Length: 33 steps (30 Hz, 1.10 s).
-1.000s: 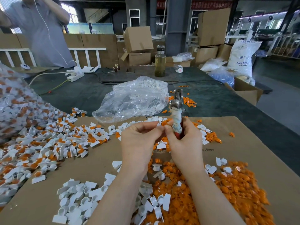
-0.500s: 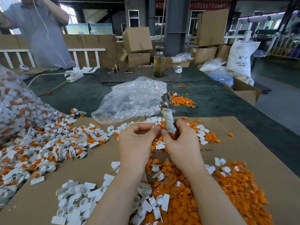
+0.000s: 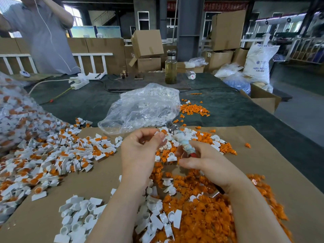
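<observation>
My left hand (image 3: 140, 151) pinches a small white plastic cap with an orange insert (image 3: 163, 133) between thumb and fingertips. My right hand (image 3: 206, 163) grips a small hammer (image 3: 182, 142) by its tape-wrapped handle; its metal head tilts up and to the left, close to the cap. Both hands hover over a cardboard sheet (image 3: 263, 155). Loose orange inserts (image 3: 210, 216) are heaped under my right forearm. Empty white caps (image 3: 80, 218) lie at the near left. Assembled white-and-orange caps (image 3: 52, 155) are spread out to the left.
A clear plastic bag of white parts (image 3: 143, 107) lies just behind the cardboard. A big bag of assembled caps (image 3: 14, 111) bulges at the left edge. Farther back on the dark table stand a glass bottle (image 3: 170, 67) and a power strip (image 3: 78, 83). A person (image 3: 43, 35) stands at far left.
The hammer has tipped down and to the left, its head now low beside the cap. My hands have drawn slightly apart, and my right hand has lowered.
</observation>
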{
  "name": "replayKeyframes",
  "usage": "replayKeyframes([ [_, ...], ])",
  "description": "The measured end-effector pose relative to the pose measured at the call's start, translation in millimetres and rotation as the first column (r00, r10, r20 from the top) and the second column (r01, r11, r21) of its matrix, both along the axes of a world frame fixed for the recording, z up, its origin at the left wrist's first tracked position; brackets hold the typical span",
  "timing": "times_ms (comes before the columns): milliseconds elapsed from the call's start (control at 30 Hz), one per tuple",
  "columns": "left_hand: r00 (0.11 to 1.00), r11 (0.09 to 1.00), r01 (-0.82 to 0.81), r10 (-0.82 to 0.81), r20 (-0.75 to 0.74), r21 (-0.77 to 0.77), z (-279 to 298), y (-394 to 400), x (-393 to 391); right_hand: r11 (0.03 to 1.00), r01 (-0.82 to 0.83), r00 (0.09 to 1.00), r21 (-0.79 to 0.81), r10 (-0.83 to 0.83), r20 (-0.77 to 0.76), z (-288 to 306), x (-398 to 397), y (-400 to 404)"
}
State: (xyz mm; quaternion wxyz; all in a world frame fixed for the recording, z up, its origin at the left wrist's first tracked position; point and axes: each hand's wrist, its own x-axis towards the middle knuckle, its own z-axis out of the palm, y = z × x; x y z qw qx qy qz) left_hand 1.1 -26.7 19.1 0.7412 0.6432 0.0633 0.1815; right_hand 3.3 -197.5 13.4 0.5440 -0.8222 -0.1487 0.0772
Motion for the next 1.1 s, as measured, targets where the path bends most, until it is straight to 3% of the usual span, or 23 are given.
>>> replayKeyframes([
  [300,0.998,0.998,0.048,-0.050,0.029,0.049,0.2,7.6,1.8,0.996,-0.066,0.998,-0.058,0.065,-0.022,1.5,-3.6,3.2],
  [533,0.999,0.999,0.020,-0.022,0.036,0.050,-1.8,11.3,2.8,0.997,-0.033,0.997,-0.076,0.039,0.073,-5.0,-0.4,7.4],
  [633,1.000,0.997,-0.010,0.007,0.028,0.081,-1.0,11.2,1.9,0.998,0.063,0.981,-0.016,-0.059,0.185,-6.9,1.5,11.4],
  [800,0.999,0.964,-0.044,0.039,0.022,0.262,-1.1,0.2,-2.6,0.949,0.287,0.876,0.129,-0.315,0.366,-7.8,4.0,25.1],
  [1100,0.999,0.933,-0.040,0.025,0.046,0.359,-2.5,-11.3,-5.7,0.929,0.344,0.824,0.139,-0.370,0.430,-9.1,5.0,33.1],
])
